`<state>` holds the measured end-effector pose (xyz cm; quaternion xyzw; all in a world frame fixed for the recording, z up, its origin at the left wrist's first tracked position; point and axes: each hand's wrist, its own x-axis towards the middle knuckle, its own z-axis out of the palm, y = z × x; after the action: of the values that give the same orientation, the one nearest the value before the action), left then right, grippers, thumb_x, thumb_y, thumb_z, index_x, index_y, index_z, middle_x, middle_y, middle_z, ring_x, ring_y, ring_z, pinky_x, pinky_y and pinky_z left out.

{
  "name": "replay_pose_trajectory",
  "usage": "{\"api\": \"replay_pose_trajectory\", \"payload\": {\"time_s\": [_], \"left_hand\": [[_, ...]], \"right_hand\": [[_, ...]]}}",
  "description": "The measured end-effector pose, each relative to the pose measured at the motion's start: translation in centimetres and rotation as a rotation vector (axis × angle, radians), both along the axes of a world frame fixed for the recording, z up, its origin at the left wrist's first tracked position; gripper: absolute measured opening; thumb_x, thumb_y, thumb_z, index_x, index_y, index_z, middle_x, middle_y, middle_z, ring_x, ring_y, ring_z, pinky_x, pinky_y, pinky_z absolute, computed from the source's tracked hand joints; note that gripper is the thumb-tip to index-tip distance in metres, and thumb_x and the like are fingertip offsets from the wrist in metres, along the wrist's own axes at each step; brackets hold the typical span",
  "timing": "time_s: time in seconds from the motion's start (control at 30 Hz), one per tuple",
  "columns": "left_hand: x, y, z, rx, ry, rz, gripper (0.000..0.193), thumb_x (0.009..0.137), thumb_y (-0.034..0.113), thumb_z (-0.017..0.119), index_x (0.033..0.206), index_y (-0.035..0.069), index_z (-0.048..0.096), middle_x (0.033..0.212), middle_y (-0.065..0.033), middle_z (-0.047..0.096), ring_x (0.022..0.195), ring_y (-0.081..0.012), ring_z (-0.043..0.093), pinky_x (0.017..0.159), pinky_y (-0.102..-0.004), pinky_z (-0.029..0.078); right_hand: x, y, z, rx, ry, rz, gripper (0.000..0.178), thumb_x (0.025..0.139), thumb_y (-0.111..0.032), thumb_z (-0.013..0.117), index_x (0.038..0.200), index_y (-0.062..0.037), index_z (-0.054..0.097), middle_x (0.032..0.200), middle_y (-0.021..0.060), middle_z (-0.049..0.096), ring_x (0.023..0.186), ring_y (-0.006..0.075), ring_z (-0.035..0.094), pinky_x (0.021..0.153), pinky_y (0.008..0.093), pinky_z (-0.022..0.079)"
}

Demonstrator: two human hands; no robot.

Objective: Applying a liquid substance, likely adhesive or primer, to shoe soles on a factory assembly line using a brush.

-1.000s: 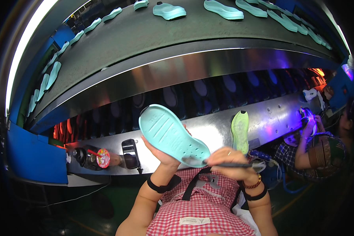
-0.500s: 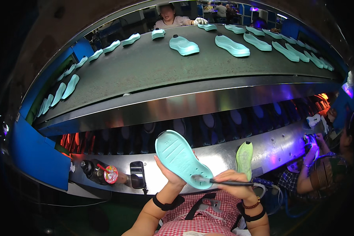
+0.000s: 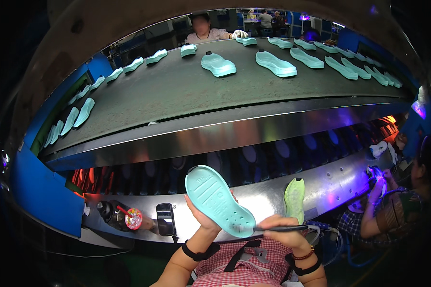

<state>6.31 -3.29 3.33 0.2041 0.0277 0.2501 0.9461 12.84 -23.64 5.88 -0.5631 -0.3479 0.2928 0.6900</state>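
A light-blue shoe sole [image 3: 218,201] with grooves and small holes is tilted up before me, a black mark at its far end. My left hand [image 3: 201,216] grips it from beneath and along its left edge. A dark-handled brush [image 3: 299,228] lies nearly level in the closed fingers of my right hand [image 3: 283,230]. Its tip meets the sole's near, rounded end; the bristles are hard to make out. Just beyond my right hand, a pale-green shoe sole [image 3: 294,197] rests on the metal ledge [image 3: 266,197].
Light-blue soles [image 3: 276,64] stand on the wide conveyor belt [image 3: 172,91] ahead. A phone [image 3: 165,219], a lidded cup [image 3: 133,218] and a dark bottle [image 3: 111,213] are at left. A co-worker [image 3: 392,208] sits at right; another person's gloved hand [image 3: 239,34] touches a far sole.
The brush tip has shifted from the holes to the sole's near edge. The held sole sits slightly lower and further left in view. The whole view has tipped slightly.
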Motion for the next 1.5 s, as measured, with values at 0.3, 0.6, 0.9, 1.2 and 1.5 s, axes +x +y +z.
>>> {"api": "replay_pose_trajectory", "payload": {"time_s": [0.3, 0.6, 0.9, 1.2, 1.5], "left_hand": [[-0.5, -0.2, 1.2, 0.018, 0.000, -0.048, 0.091, 0.072, 0.076, 0.018, 0.117, 0.002, 0.044, 0.100, -0.0219, 0.055, 0.083, -0.0343, 0.057, 0.072, -0.0444, 0.047], [-1.0, -1.8, -1.0, 0.035, -0.091, -0.322, 0.067, 0.086, 0.053, 0.028, 0.126, 0.001, 0.035, 0.110, -0.0222, 0.052, 0.095, -0.0362, 0.056, 0.084, -0.0467, 0.045], [-0.7, 1.7, -0.5, 0.070, 0.114, -0.667, 0.049, 0.086, 0.032, 0.046, 0.118, -0.005, 0.043, 0.106, -0.0189, 0.056, 0.089, -0.0243, 0.061, 0.077, -0.0337, 0.051], [-1.7, 2.9, 3.1, 0.407, 0.451, -0.908, 0.057, 0.083, 0.032, 0.049, 0.125, -0.005, 0.038, 0.117, -0.0193, 0.049, 0.101, -0.0235, 0.054, 0.084, -0.0344, 0.046], [-2.8, 4.5, 3.4, 0.374, 0.422, -0.914, 0.054, 0.084, 0.036, 0.049, 0.121, -0.004, 0.043, 0.113, -0.0168, 0.053, 0.099, -0.0226, 0.055, 0.084, -0.0320, 0.044]], "right_hand": [[0.0, 0.1, -1.4, 0.011, 0.149, 0.046, 0.022, 0.071, 0.005, 0.063, 0.092, 0.0038, 0.063, 0.098, 0.0162, 0.061, 0.095, 0.0231, 0.057, 0.087, 0.0310, 0.044], [-1.3, 1.8, 1.3, -0.058, 0.170, -0.011, 0.020, 0.076, 0.001, 0.062, 0.096, 0.0038, 0.061, 0.092, 0.0116, 0.064, 0.083, 0.0129, 0.059, 0.077, 0.0237, 0.047], [1.6, 1.6, 4.4, -0.065, -0.472, 0.347, 0.022, 0.071, -0.002, 0.067, 0.092, -0.0015, 0.064, 0.091, 0.0126, 0.065, 0.084, 0.0211, 0.063, 0.075, 0.0288, 0.051], [2.5, 1.2, 6.9, -0.098, -0.536, 0.539, 0.021, 0.070, 0.003, 0.064, 0.090, -0.0015, 0.065, 0.093, 0.0136, 0.064, 0.087, 0.0246, 0.063, 0.079, 0.0286, 0.050], [2.2, 0.1, 5.6, -0.036, -0.557, 0.166, 0.022, 0.070, 0.004, 0.064, 0.092, -0.0012, 0.064, 0.098, 0.0133, 0.063, 0.090, 0.0234, 0.062, 0.080, 0.0298, 0.050]]}}
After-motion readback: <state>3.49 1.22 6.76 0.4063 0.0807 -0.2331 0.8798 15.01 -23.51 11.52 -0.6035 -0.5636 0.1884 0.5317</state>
